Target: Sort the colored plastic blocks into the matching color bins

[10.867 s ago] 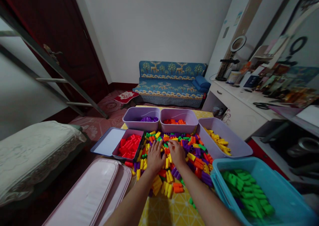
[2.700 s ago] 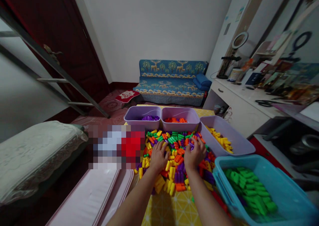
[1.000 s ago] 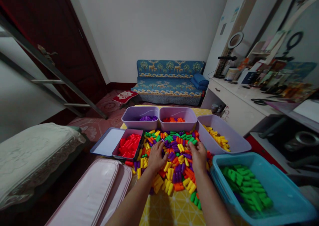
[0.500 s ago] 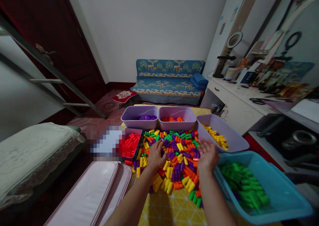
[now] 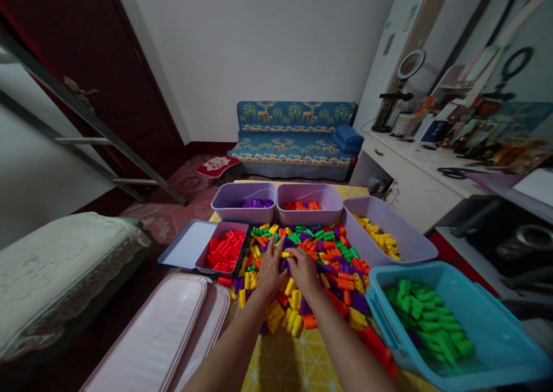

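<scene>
A wide heap of small plastic pieces [image 5: 334, 251] in yellow, orange, purple, green and red covers the patterned yellow cloth. My left hand [image 5: 271, 270] lies over the middle of the heap, fingers stretched forward and spread. Close beside it, my right hand [image 5: 303, 271] reaches in from the right with its fingers bent and apart. A yellow plastic piece [image 5: 286, 254] shows between the two hands, at the right fingertips; whether it is gripped is unclear. My palms and wrists hide part of the heap.
Lilac bins hold purple pieces [image 5: 258, 204], orange pieces [image 5: 302, 206] and yellow pieces [image 5: 380, 236]. Green pieces [image 5: 432, 323] sit in a blue tub [image 5: 496, 323] at right. At left are a box of red pieces [image 5: 225, 251] and pink padded covers [image 5: 151, 334].
My right hand has swung left from the heap's right side to beside my left hand. My left hand has stayed nearly in place, fingers now more spread. The view shifted slightly.
</scene>
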The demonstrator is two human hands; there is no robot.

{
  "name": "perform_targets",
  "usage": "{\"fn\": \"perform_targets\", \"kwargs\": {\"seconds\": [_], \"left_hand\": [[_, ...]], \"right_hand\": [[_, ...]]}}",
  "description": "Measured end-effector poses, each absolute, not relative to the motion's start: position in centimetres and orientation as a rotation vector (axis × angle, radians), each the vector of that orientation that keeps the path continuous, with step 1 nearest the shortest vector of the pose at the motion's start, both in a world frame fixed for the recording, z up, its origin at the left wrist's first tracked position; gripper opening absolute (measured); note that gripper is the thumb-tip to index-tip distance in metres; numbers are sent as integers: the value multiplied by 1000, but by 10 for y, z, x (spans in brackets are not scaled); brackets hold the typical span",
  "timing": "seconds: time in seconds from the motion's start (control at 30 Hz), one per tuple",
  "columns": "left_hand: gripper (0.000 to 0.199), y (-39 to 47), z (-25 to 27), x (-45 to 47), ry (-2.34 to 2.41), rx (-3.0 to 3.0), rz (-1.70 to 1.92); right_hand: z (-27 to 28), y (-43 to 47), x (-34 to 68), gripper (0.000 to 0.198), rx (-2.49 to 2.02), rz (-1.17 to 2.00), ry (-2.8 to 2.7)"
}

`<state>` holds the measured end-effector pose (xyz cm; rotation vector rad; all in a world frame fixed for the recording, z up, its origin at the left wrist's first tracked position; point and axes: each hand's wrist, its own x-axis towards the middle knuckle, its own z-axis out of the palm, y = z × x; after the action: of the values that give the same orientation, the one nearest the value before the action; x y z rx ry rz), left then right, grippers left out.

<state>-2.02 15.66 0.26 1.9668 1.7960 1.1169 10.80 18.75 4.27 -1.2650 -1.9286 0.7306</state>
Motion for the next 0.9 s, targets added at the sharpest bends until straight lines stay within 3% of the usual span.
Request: {"fn": "perform_targets", "kwargs": {"seconds": [0.3,0.63,0.9], "left_hand": [[61,156,4,-22,1768,1874,1143],[29,161,0,-22,1681,1640,1358],[31,163,-11,-22,1742,1459,1399]], "right_hand": [[34,199,109,22,-1330,847,-1755],[27,194,114,30,-1206,966,-1643],[21,194,121,42,-1367,471,-1910]]}}
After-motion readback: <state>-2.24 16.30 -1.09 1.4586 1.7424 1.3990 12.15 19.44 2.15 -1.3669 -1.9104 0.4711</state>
